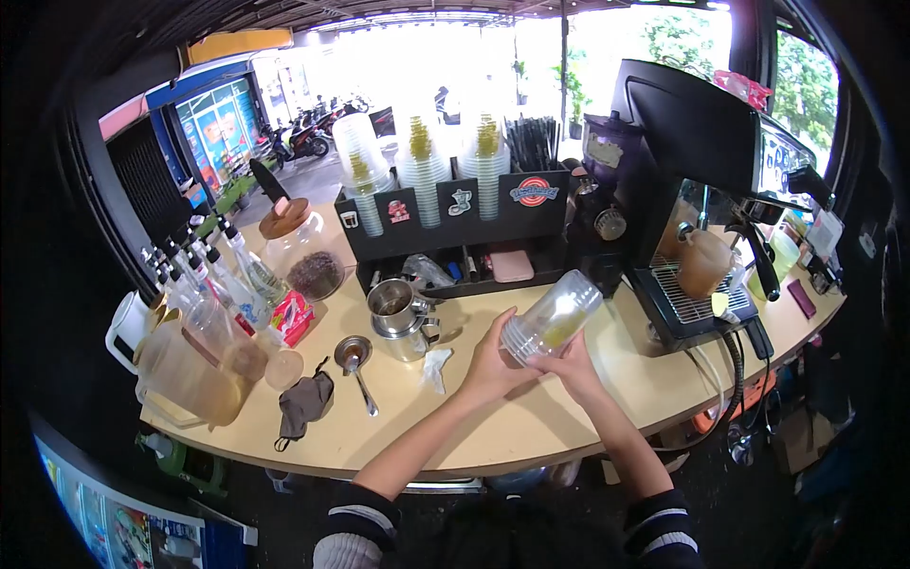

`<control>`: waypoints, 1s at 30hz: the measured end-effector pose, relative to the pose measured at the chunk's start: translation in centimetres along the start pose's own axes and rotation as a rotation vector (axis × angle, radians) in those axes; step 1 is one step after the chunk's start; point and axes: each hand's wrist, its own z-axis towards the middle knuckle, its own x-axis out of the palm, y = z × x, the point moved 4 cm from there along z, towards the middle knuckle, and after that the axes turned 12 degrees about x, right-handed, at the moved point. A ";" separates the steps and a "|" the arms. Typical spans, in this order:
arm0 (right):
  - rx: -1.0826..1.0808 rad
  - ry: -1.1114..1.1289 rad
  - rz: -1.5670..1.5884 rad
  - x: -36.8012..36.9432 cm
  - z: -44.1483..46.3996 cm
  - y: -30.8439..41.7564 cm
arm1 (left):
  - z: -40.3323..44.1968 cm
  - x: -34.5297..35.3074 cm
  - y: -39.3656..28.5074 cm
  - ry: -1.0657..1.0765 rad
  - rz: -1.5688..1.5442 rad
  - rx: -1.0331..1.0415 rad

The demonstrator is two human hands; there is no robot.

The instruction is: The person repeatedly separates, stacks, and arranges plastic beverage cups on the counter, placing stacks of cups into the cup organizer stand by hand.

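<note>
A short stack of clear plastic cups point(555, 318), tilted with its mouth end toward the lower left, is held between my two hands above the counter. My left hand point(498, 365) wraps round the rim end, its fingers closed on the cups. From the right, my right hand point(566, 362) grips the underside of the same stack. Left of my hands stand two metal pitchers point(403, 332), close together, and a crumpled white tissue point(436, 370). Behind the hands, taller cup stacks point(423, 175) rise from a black organizer point(474, 204).
A metal strainer point(353, 356) and a grey cloth mask point(306, 405) lie on the wooden counter point(474, 427). Bottles point(237, 284), a large plastic jug point(185, 375) and a lidded jar point(313, 270) stand left. An espresso machine point(701, 256) fills the right side.
</note>
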 end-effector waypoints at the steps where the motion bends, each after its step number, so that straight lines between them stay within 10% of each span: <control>1: -0.012 0.001 -0.017 0.3 0.2 -0.2 | -0.1 -0.3 -0.5 -0.002 0.109 0.044; 12: -0.057 -0.021 0.097 1.3 1.9 -0.1 | -2.2 -2.5 -0.9 -0.090 0.149 -0.012; 30: -0.442 0.013 -0.582 4.5 -0.8 9.9 | -3.2 -4.8 4.3 0.001 0.610 -0.066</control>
